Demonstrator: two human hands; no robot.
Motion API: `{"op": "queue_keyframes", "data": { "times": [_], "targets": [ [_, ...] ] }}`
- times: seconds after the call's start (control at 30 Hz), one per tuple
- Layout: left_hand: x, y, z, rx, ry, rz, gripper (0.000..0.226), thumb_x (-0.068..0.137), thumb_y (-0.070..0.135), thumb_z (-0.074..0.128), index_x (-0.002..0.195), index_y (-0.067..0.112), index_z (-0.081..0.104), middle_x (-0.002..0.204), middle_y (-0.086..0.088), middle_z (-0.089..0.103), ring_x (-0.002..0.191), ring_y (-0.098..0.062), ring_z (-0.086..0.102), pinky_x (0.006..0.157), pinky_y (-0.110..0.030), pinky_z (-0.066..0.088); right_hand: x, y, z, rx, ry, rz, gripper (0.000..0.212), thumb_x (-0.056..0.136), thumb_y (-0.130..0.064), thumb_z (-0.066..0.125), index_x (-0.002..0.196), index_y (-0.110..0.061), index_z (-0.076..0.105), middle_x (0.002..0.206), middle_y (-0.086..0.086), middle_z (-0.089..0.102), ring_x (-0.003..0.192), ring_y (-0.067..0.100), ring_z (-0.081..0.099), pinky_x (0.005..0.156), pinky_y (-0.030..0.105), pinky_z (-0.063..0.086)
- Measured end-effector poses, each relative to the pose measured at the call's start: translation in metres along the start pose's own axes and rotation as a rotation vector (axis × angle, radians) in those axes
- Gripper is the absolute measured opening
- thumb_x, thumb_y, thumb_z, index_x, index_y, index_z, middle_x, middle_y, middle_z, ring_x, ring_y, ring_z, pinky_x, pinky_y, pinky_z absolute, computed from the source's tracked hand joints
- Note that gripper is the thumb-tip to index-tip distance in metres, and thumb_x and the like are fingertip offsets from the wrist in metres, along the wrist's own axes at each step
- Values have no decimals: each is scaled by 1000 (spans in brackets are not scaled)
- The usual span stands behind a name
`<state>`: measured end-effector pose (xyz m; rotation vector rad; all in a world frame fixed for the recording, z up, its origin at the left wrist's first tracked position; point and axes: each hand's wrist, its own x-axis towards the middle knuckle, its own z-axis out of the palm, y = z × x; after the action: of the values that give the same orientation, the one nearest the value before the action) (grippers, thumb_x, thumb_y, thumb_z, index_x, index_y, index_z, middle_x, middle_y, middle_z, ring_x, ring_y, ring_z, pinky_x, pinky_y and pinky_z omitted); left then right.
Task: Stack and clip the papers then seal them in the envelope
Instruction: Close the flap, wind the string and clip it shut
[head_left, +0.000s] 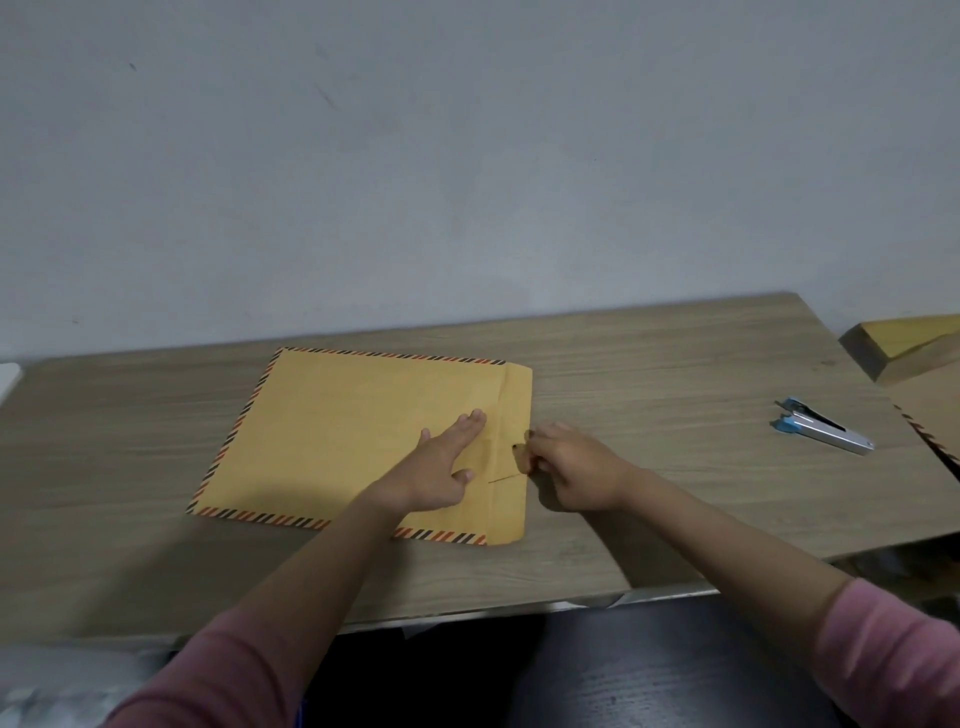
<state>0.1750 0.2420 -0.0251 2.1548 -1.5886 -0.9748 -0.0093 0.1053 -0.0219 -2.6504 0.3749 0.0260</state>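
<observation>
A yellow-brown envelope with a striped red-and-black border lies flat on the wooden table. Its flap is folded over along the right end. My left hand presses flat on the envelope just left of the flap fold, fingers straight. My right hand is at the flap's right edge, its fingertips pinching a thin string by the small round button on the flap. The papers are not visible.
A blue and silver stapler lies on the table to the right. Another brown envelope with a striped edge and a wooden block sit at the far right. The table's front edge runs close to my body.
</observation>
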Motion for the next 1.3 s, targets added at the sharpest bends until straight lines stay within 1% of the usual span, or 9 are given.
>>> {"op": "queue_keyframes", "data": {
  "times": [0.2,0.43,0.53,0.63,0.73,0.8,1.0,1.13,1.3],
  "targets": [
    [1,-2,-1,118,-1,49,73,95,17,48,151,25,2,159,10,-4,147,-10,-4,117,-44,-6,-10,7,-22,-23,-35,19,15,66,-12,41,71,-19,53,80,-3,44,82,17,41,75,36,41],
    [2,-16,2,488,47,84,77,83,72,20,149,37,-1,157,17,-10,147,-11,-7,116,-54,4,-19,28,-33,-36,-36,75,23,69,-25,40,60,-9,55,76,4,53,77,22,46,73,32,40],
    [-2,-22,13,516,141,99,84,78,79,13,148,38,-6,157,18,-13,146,-11,-12,115,-51,0,-23,31,-41,-42,-50,54,20,66,-29,40,50,-16,41,65,1,46,70,26,50,67,35,45],
    [-2,-27,17,528,192,105,87,78,82,20,148,38,-6,157,17,-13,146,-14,-14,115,-50,-1,-31,35,-46,-115,-32,133,29,71,-35,41,53,-13,46,57,7,52,59,30,53,61,33,40],
    [-2,-28,17,527,202,106,88,76,83,18,148,39,-6,157,16,-13,146,-14,-14,115,-51,0,-33,34,-35,-458,242,211,38,77,-42,37,59,-14,55,62,4,58,60,28,55,67,34,38],
    [-2,-28,18,517,206,104,88,75,84,17,148,40,-6,157,14,-15,145,-13,-15,115,-50,-1,-27,29,-27,-514,396,307,37,79,-42,43,67,-11,61,75,8,60,68,28,55,70,38,40],
    [-1,-29,18,501,185,81,88,76,83,21,147,41,-10,157,5,-21,144,-14,-17,115,-48,-5,2,-2,3,-58,274,355,28,83,-40,57,104,-22,64,107,1,58,104,24,48,89,40,39],
    [-1,-28,18,502,201,86,88,76,84,21,147,41,-9,158,5,-19,145,-14,-16,115,-49,-3,15,-16,12,171,321,457,25,83,-40,58,102,-26,67,108,-3,57,108,20,44,93,39,37],
    [-1,-27,17,456,216,109,92,76,83,25,149,37,-7,158,8,-17,145,-12,-15,114,-47,-4,23,-29,15,363,355,411,22,84,-40,59,104,-33,63,108,-9,63,108,15,52,97,48,41]
  ]
}}
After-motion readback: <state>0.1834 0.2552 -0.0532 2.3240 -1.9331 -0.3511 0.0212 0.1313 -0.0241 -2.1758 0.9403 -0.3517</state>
